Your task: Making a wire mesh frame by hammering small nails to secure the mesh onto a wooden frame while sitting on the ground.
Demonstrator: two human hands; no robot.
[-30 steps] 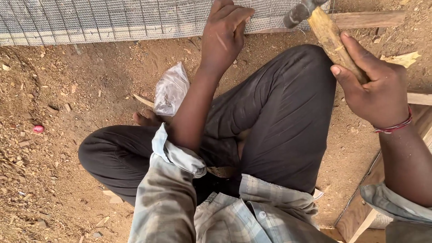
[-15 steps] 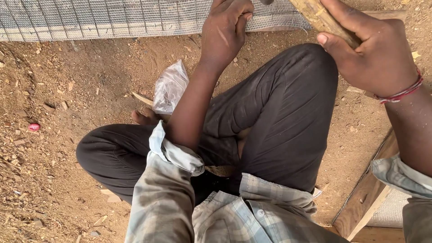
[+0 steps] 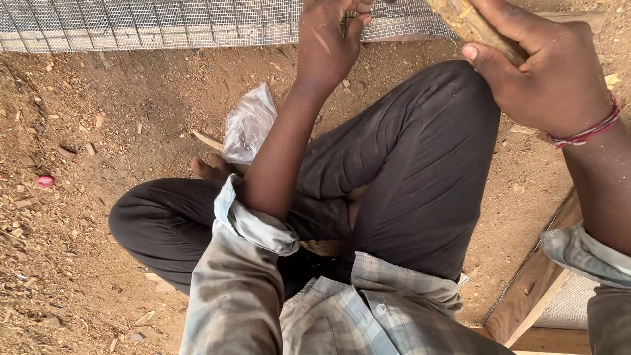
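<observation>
Left hand [image 3: 327, 41]: reaching far out to the wire mesh [image 3: 164, 23], fingertips pinched together against its lower edge.
Right hand [image 3: 549, 69]: closed round a rough wooden stick [image 3: 467, 23], which slants up and off the top of the view.
Near right: a wooden frame [image 3: 536, 289] lying on the dirt ground [image 3: 92, 131], beside the person's bent knee.
Middle: a crumpled clear plastic bag [image 3: 248, 125] on the ground, just left of the left forearm, by the bare toes.
Left: a small red scrap [image 3: 44, 181] on the ground.
Far: the mesh runs across the far edge, resting on the ground.
</observation>
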